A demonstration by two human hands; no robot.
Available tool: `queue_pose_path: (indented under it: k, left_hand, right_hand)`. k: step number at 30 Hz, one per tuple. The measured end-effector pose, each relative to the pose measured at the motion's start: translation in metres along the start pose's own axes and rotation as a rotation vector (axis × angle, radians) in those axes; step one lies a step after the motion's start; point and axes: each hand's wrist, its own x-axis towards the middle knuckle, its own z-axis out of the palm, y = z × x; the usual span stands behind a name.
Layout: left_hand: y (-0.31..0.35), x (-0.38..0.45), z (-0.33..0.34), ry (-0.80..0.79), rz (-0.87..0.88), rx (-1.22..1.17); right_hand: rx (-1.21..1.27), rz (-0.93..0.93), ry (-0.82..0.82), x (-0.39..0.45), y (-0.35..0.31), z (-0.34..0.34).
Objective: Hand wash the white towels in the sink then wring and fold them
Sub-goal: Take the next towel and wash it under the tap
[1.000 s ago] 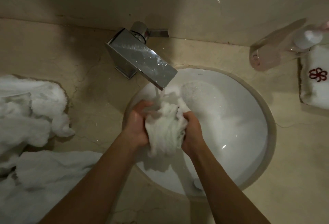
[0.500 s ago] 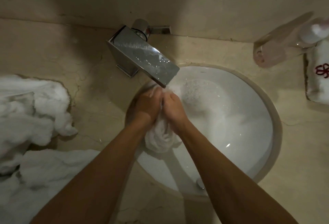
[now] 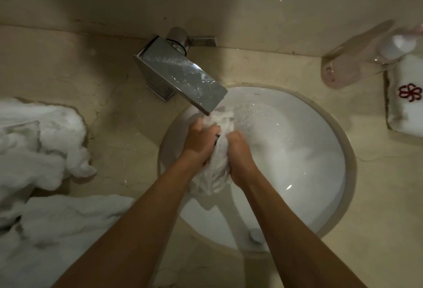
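Bunched white terry towel sits wet over the round white porcelain basin, just below the angular chrome tap at twelve o'clock, squeezed between both hands. Left hand clenches its nine o'clock side; right hand grasps the three o'clock side, knuckles nearly touching. Rubbing looks to be the step in hand. More crumpled white towels wait on the beige marble counter at nine o'clock. Risks, I judge: vigorous scrubbing so near the spout could splash water onto the counter, and the hanging tail could cover the drain at six o'clock.
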Motion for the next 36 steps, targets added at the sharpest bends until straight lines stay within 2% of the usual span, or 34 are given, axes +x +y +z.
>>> queue_pose_path:
  k: [2,4,6,9,11,13,14,16,18,20,22,24,26,28,30,33,36]
  left_hand:
    - [-0.011,0.005,-0.001,-0.037,-0.097,-0.107]
    - [-0.011,0.003,-0.004,-0.052,-0.088,-0.068]
    - [-0.010,0.001,-0.006,0.042,0.003,0.030]
    - [-0.005,-0.004,-0.015,0.212,0.223,0.376]
    - [-0.008,-0.002,-0.018,0.221,0.255,0.338]
    - [-0.007,-0.007,-0.019,0.175,0.152,0.253]
    - [-0.006,-0.012,-0.020,0.126,0.117,0.255]
    - [-0.012,-0.021,-0.026,-0.045,0.010,0.219]
    - [-0.020,-0.034,-0.029,-0.187,-0.055,0.158]
    - [-0.032,-0.038,-0.030,-0.180,0.021,0.066]
    - [-0.030,-0.043,-0.026,-0.070,0.091,0.030]
    - [-0.024,-0.049,-0.023,0.057,0.146,0.155]
    - [-0.023,-0.056,-0.022,0.132,0.108,0.211]
    - [-0.021,-0.061,-0.023,0.083,-0.066,-0.033]
    - [-0.011,-0.072,-0.021,-0.009,-0.274,-0.364]
    - [0.000,-0.085,-0.018,-0.066,-0.322,-0.540]
    - [0.006,-0.100,-0.015,-0.104,-0.307,-0.602]
  right_hand:
    - [0.016,-0.031,-0.034,-0.013,0.001,-0.002]
    - [-0.060,-0.049,-0.038,-0.014,0.003,0.005]
    - [-0.181,-0.076,0.023,-0.004,-0.004,0.018]
    - [-0.310,-0.051,0.012,0.021,-0.017,0.034]
    - [-0.273,0.072,-0.025,0.034,-0.025,0.039]
    - [-0.161,0.192,-0.058,0.037,-0.036,0.035]
    - [-0.016,0.252,-0.061,0.036,-0.039,0.029]
    - [0.290,0.348,-0.049,0.029,-0.044,0.015]
    - [0.468,0.428,-0.031,0.024,-0.039,0.004]
    - [0.604,0.490,-0.028,0.017,-0.036,-0.002]
    - [0.640,0.449,-0.075,0.009,-0.034,-0.011]
    - [0.529,0.338,-0.130,-0.004,-0.028,-0.025]
    - [0.284,0.177,-0.249,-0.024,-0.015,-0.035]
    - [-0.048,0.014,-0.359,-0.044,0.003,-0.042]
    - [-0.244,-0.092,-0.410,-0.060,0.012,-0.047]
    - [-0.419,-0.247,-0.404,-0.081,0.007,-0.056]
    - [-0.531,-0.291,-0.344,-0.097,-0.006,-0.063]
